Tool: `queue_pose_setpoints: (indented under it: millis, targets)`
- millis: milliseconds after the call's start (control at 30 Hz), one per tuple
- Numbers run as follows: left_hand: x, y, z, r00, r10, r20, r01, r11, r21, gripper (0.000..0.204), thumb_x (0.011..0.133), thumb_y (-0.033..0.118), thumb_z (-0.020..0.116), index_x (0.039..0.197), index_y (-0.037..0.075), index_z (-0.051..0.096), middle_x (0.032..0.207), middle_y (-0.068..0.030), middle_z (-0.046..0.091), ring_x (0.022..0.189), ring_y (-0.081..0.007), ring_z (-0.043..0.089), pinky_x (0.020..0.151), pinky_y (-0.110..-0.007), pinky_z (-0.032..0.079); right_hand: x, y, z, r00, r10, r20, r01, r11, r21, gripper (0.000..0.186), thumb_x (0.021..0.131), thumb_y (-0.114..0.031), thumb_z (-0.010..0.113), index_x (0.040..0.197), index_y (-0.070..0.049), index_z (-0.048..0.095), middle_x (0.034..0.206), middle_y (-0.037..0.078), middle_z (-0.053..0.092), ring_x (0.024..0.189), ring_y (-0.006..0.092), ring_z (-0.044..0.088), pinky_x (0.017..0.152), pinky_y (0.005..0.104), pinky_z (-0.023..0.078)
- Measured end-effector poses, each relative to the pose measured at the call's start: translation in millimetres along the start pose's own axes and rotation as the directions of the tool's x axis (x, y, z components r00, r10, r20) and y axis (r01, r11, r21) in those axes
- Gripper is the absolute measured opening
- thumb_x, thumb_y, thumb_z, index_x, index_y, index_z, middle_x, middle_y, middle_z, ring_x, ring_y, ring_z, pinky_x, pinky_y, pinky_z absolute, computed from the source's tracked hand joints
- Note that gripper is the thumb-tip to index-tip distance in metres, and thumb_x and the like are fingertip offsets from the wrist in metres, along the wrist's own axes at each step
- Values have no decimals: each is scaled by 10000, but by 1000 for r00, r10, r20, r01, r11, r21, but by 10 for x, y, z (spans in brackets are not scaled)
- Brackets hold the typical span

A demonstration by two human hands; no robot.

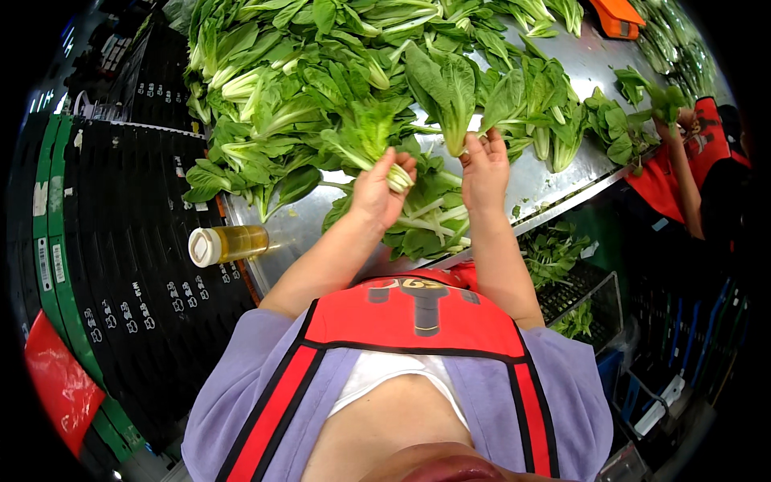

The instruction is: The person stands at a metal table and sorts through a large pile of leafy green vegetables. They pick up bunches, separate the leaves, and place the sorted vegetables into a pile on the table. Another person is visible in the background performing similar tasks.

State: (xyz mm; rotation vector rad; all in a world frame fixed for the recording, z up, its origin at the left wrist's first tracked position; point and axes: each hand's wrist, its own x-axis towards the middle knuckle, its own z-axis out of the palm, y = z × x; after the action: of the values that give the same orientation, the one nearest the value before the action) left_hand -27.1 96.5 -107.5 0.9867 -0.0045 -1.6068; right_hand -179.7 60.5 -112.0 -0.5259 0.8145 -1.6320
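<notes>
Here, above the worktop, the left hand clasps pale greens by the stalks while the right hand pinches a larger green at its base, probably keeping the leaves uncrushed.

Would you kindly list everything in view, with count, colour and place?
leafy greens: too many to count, green, heaped on table
metal table: one, silver, ahead
bottle: one, amber with pale cap, table's left end
orange object: one, orange, top right
crates: several, black, left
red sheet: one, red, lower left
loose greens: uncounted, green, below table, right
co-worker: one, red apron, right edge
red apron: one, red with black trim, on the person
left hand: one, holding a pale green bunch
right hand: one, holding a large-leaved green
</notes>
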Motion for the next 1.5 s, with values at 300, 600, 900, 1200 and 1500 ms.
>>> queue_pose_setpoints:
  millis: [300, 600, 900, 1200, 1500]
  targets:
    - [133, 36, -124, 971, 48, 235, -69, 994, 81, 139, 805, 111, 631, 931, 68, 588, 817, -14, 619, 728, -111, 573, 650, -237, 437, -559, 90, 281, 897, -196, 397, 399, 747, -532, 265, 785, -15, 613, 1039, 13, 547, 911, 64, 604, 815, 128, 563, 728, 243, 456]
    - [60, 152, -20, 948, 31, 318, -62, 994, 88, 214, 826, 164, 613, 962, 5, 571, 808, -39, 596, 726, -146, 575, 638, -257, 483, -445, -49, 374, 618, -376, 690, 786, 270, -557, 309, 663, -16, 644, 962, -20, 568, 892, 103, 567, 869, 310, 516, 788, 375, 417]
    - [-10, 375, 61, 904, 94, 418, -148, 984, 100, 288, 832, 115, 593, 1101, 33, 531, 1005, -73, 604, 886, -194, 584, 777, -339, 477, -536, 45, 105, 946, 211, 245, -160, 964, -210, 213, 846, -76, 567, 1048, -32, 515, 937, 69, 585, 798, 115, 553, 682, 234, 436]
    - [-6, 214, 56, 882, 105, 459, -253, 928, 274, 320, 780, 21, 627, 1089, 50, 552, 1039, -43, 595, 955, -167, 561, 827, -308, 440, -451, 129, 202, 959, 220, 182, -189, 967, -170, 267, 802, -101, 628, 1036, -5, 543, 877, 36, 588, 742, 92, 529, 634, 205, 416]
    - [-15, 122, 14, 888, 208, 411, -327, 913, 245, 311, 785, 16, 625, 1085, 47, 549, 1043, -44, 589, 958, -165, 556, 832, -299, 441, -447, 66, 274, 806, -221, 549, 587, 413, -696, 286, 738, -54, 565, 1024, -41, 566, 905, 105, 583, 775, 244, 558, 661, 325, 449]
